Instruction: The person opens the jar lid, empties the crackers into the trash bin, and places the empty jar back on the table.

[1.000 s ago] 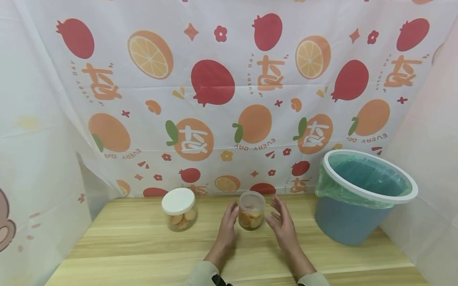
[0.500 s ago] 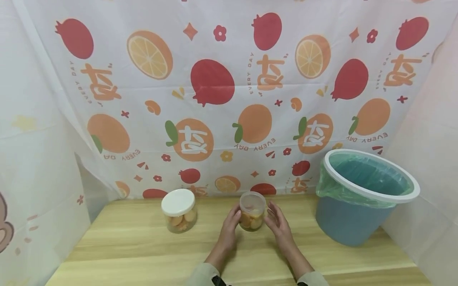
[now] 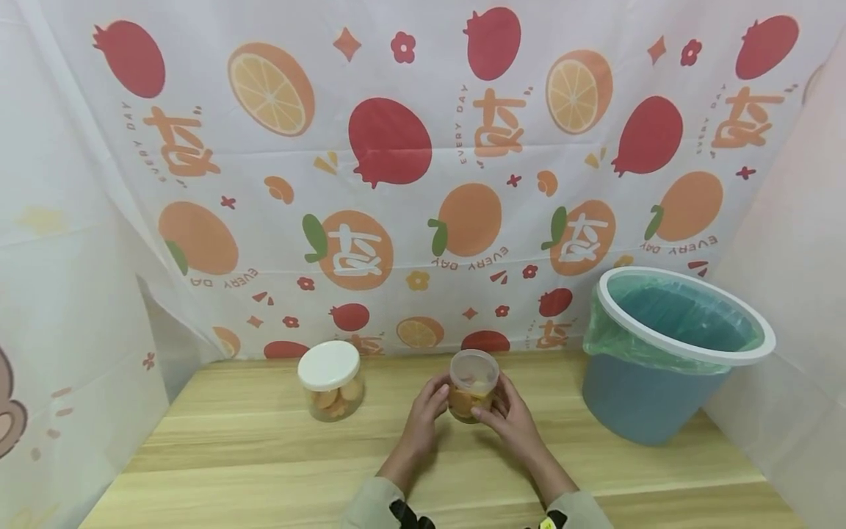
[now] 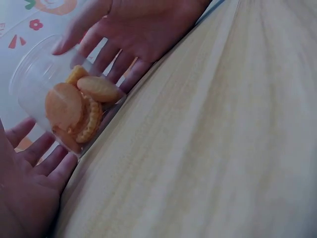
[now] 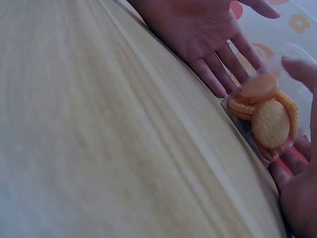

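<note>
A small clear plastic jar (image 3: 474, 373) of round crackers (image 4: 65, 106) stands on the wooden table between both hands; no white lid shows on it. My right hand (image 3: 518, 425) holds it from the right, thumb across the near side and fingers behind. On the other side, my left hand (image 3: 420, 422) touches the jar with its fingertips. The right wrist view shows the left hand's fingers (image 5: 232, 62) fairly straight and its thumb off the jar. Each hand hides part of the jar's side.
A second clear jar (image 3: 335, 402) of crackers, topped by a white lid (image 3: 328, 365), stands to the left. At the right is a blue bin (image 3: 637, 400) with a green liner. A fruit-print cloth (image 3: 410, 220) hangs behind the wooden table (image 3: 264, 463).
The right hand has come in from beside the jar and taken hold of it. The jar has shifted slightly right, and the left hand has followed. The head view has tilted slightly down.
</note>
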Action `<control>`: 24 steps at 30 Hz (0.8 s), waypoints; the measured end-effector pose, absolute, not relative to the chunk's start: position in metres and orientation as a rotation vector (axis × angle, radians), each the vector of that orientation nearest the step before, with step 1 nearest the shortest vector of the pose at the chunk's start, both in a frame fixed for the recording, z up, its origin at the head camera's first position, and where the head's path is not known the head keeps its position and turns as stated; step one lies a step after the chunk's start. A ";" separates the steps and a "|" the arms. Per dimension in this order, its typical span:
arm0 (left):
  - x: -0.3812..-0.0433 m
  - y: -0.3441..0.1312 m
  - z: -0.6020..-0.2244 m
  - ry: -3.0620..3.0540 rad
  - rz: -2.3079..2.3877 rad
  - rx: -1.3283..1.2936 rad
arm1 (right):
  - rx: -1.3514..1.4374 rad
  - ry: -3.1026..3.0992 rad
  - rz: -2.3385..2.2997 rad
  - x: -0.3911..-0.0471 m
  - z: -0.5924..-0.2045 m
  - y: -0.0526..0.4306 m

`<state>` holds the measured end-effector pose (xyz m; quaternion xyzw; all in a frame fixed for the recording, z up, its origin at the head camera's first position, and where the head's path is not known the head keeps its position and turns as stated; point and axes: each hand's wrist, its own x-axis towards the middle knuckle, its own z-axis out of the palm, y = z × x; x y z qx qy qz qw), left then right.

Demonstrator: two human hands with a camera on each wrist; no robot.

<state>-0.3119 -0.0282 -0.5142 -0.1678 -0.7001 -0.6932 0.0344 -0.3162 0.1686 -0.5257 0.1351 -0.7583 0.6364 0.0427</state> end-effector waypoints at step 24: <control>-0.309 -0.025 -0.516 -2.352 -1.879 -0.552 | 0.433 -2.302 1.890 -0.313 -0.522 0.171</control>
